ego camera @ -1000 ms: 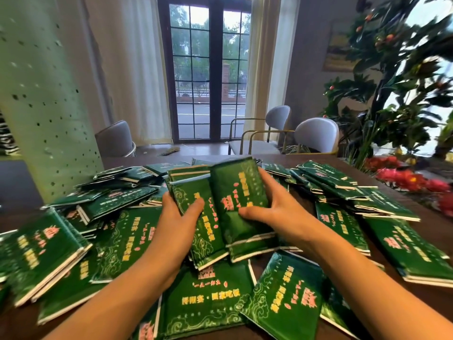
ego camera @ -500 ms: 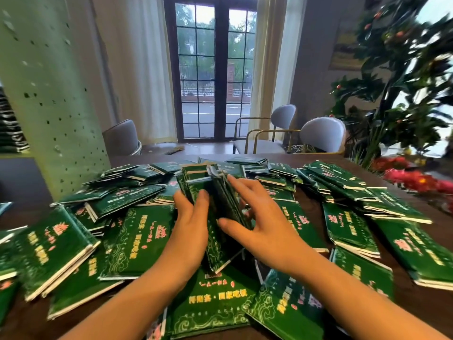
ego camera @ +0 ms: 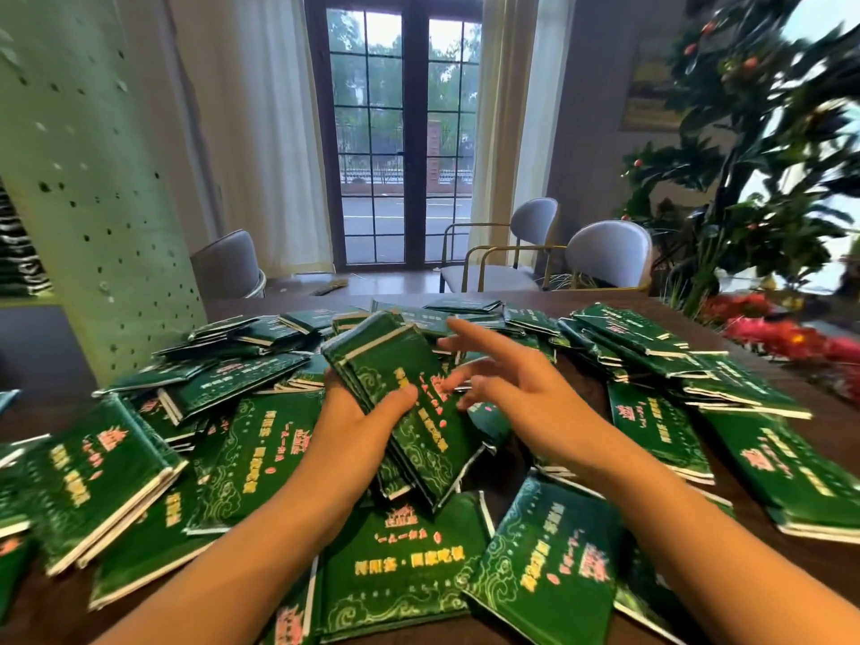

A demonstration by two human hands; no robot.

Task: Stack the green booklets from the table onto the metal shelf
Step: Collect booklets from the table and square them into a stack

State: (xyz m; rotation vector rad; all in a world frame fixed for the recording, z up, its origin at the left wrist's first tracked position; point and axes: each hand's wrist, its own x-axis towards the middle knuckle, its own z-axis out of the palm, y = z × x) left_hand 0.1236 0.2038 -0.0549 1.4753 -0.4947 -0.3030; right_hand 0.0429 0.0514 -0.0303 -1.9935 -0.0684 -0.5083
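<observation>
Your left hand (ego camera: pixel 358 421) grips a small stack of green booklets (ego camera: pixel 395 365), thumb curled over the top cover, and holds it tilted above the middle of the table (ego camera: pixel 51 407). Your right hand (ego camera: pixel 526 388) hovers there too, fingers spread, holding nothing. Loose booklets (ego camera: pixel 409 565) cover the table in overlapping heaps, from its near edge to its far edge.

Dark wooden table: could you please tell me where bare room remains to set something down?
Bare wood shows at the left edge of the dark wooden table below the perforated green panel, and at the right between green booklets and red flowers. The middle is crowded.
</observation>
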